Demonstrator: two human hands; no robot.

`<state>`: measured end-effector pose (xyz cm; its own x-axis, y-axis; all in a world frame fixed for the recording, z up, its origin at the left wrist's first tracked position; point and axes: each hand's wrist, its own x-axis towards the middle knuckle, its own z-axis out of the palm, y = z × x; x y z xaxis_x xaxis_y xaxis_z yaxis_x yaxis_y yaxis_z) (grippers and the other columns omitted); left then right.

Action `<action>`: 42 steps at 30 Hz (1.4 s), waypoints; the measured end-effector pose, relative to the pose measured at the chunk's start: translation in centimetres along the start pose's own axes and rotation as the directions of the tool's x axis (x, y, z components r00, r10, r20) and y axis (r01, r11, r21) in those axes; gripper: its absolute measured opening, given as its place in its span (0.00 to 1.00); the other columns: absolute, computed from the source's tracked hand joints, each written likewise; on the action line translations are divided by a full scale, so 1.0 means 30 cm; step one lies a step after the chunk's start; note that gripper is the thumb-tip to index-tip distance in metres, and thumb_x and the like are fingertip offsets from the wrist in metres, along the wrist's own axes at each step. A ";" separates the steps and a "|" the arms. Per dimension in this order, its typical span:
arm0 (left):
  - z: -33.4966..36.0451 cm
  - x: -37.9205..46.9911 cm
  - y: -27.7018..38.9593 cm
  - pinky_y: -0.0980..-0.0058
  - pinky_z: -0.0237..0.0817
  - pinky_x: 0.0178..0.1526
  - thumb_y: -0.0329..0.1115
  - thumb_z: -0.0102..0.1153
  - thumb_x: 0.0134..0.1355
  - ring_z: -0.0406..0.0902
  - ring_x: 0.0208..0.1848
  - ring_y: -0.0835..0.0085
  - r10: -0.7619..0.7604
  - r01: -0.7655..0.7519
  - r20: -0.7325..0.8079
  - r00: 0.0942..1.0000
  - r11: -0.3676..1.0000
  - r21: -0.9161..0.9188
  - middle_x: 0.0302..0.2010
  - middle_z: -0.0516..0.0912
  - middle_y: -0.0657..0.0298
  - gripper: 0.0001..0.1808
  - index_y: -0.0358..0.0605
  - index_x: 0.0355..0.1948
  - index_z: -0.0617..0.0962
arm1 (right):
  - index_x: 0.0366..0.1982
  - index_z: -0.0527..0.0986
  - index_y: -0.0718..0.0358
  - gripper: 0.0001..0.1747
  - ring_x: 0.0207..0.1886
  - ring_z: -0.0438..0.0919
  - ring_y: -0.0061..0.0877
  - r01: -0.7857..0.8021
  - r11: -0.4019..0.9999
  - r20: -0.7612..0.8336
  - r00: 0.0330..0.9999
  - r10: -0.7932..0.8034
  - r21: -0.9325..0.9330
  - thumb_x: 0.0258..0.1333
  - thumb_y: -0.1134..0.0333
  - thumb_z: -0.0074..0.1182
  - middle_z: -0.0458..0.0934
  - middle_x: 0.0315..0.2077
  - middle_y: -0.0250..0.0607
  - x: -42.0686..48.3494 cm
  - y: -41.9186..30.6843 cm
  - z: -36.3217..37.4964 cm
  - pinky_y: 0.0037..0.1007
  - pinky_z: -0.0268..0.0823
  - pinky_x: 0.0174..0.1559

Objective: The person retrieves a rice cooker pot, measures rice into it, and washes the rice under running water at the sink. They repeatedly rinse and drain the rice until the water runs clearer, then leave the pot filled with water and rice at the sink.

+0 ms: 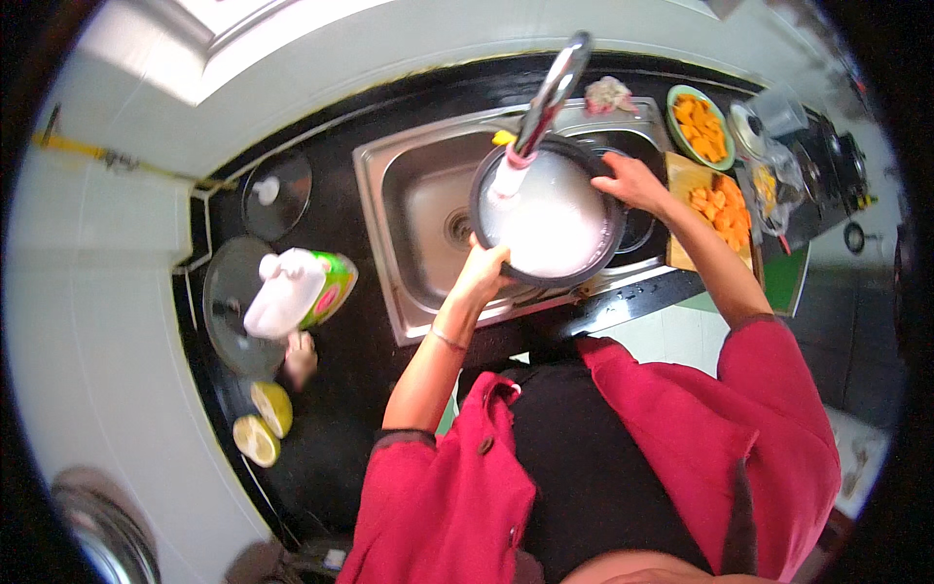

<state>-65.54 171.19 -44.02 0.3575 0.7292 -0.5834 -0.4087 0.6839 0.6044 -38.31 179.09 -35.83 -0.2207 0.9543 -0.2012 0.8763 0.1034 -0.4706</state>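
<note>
Both hands hold a round dark-rimmed pot (558, 219) over the double sink (430, 212). My left hand (483, 271) grips its rim at the lower left, and my right hand (629, 181) grips the rim at the upper right. Cloudy white liquid with some bubbles along one side lies in the pot. A chrome faucet (551, 95) with a pink and white nozzle reaches over the pot's upper left. The pot covers the divider and part of the right basin, where a dark round vessel partly shows.
Left of the sink are two glass lids (277, 196), a white detergent jug (288, 299), a piece of ginger (300, 359) and halved yellow citrus (257, 440). To the right, orange chunks fill a green bowl (675, 135) and lie on a wooden cutting board (678, 244). A crumpled cloth (609, 95) rests behind the sink.
</note>
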 end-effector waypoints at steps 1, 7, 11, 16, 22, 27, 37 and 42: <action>-0.007 -0.004 -0.001 0.48 0.72 0.38 0.23 0.47 0.45 0.70 0.46 0.55 -0.008 0.008 -0.003 1.000 1.000 0.015 0.51 0.63 0.50 0.37 0.48 0.57 0.50 | 0.30 0.70 0.70 0.21 0.33 0.75 0.47 -0.026 1.000 0.025 0.999 0.026 0.000 0.43 0.56 0.50 0.75 0.26 0.57 -0.005 -0.010 -0.001 0.40 0.66 0.36; -0.047 -0.142 0.027 0.54 0.75 0.28 0.22 0.48 0.42 0.75 0.39 0.58 0.011 -0.010 -0.016 1.000 1.000 0.023 0.44 0.68 0.50 0.35 0.40 0.54 0.54 | 0.28 0.70 0.71 0.16 0.28 0.75 0.38 -0.115 0.980 0.132 0.987 0.094 0.164 0.39 0.63 0.50 0.74 0.23 0.51 -0.017 -0.074 0.076 0.34 0.66 0.34; -0.071 -0.292 0.028 0.60 0.73 0.30 0.22 0.45 0.44 0.75 0.30 0.67 0.004 0.016 -0.356 0.935 0.998 0.053 0.32 0.74 0.59 0.23 0.35 0.45 0.68 | 0.32 0.72 0.69 0.17 0.23 0.75 0.28 -0.155 0.951 0.230 0.969 0.093 0.267 0.40 0.63 0.51 0.75 0.23 0.43 -0.033 -0.162 0.148 0.29 0.68 0.24; -0.175 -0.470 0.050 0.60 0.75 0.30 0.21 0.45 0.44 0.76 0.32 0.64 -0.007 0.017 -0.276 0.961 0.999 0.036 0.36 0.72 0.56 0.27 0.38 0.50 0.62 | 0.30 0.70 0.70 0.15 0.21 0.73 0.23 -0.035 0.949 0.260 0.964 -0.050 0.312 0.42 0.65 0.53 0.74 0.21 0.41 -0.040 -0.300 0.248 0.27 0.67 0.20; -0.275 -0.658 0.031 0.65 0.73 0.35 0.20 0.43 0.44 0.78 0.35 0.63 0.016 -0.024 -0.317 0.948 1.000 -0.020 0.40 0.76 0.55 0.26 0.33 0.50 0.67 | 0.31 0.70 0.70 0.14 0.24 0.72 0.19 0.053 0.888 0.300 0.930 -0.210 0.457 0.45 0.66 0.53 0.74 0.22 0.40 -0.032 -0.461 0.378 0.25 0.67 0.22; -0.318 -0.716 -0.003 0.66 0.75 0.32 0.22 0.42 0.46 0.79 0.33 0.65 0.091 -0.110 -0.367 0.926 0.993 -0.031 0.36 0.77 0.55 0.22 0.33 0.46 0.69 | 0.37 0.70 0.69 0.16 0.30 0.75 0.30 0.245 0.947 0.221 0.932 -0.289 0.206 0.46 0.67 0.54 0.74 0.24 0.45 -0.026 -0.585 0.396 0.33 0.69 0.38; -0.311 -0.733 -0.032 0.64 0.77 0.32 0.24 0.42 0.50 0.79 0.31 0.65 0.074 -0.116 -0.411 0.909 0.990 -0.079 0.37 0.76 0.56 0.18 0.32 0.44 0.68 | 0.40 0.71 0.69 0.18 0.42 0.75 0.36 0.635 0.727 0.518 0.728 -0.450 -0.261 0.50 0.64 0.46 0.72 0.44 0.52 0.019 -0.787 0.694 0.38 0.69 0.38; -0.313 -0.725 -0.037 0.62 0.76 0.34 0.29 0.42 0.54 0.79 0.37 0.62 0.067 -0.088 -0.335 0.940 0.995 -0.048 0.44 0.74 0.49 0.24 0.31 0.52 0.63 | 0.35 0.74 0.69 0.15 0.39 0.76 0.30 0.742 0.605 0.829 0.509 -0.230 -0.288 0.50 0.64 0.48 0.76 0.39 0.50 0.110 -0.722 0.835 0.36 0.69 0.36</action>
<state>-80.76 154.37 -37.09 0.0276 0.7236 -0.6897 -0.4783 0.6154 0.6265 -68.74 172.99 -47.83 -0.6693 0.2298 -0.7066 0.4896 0.8517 -0.1868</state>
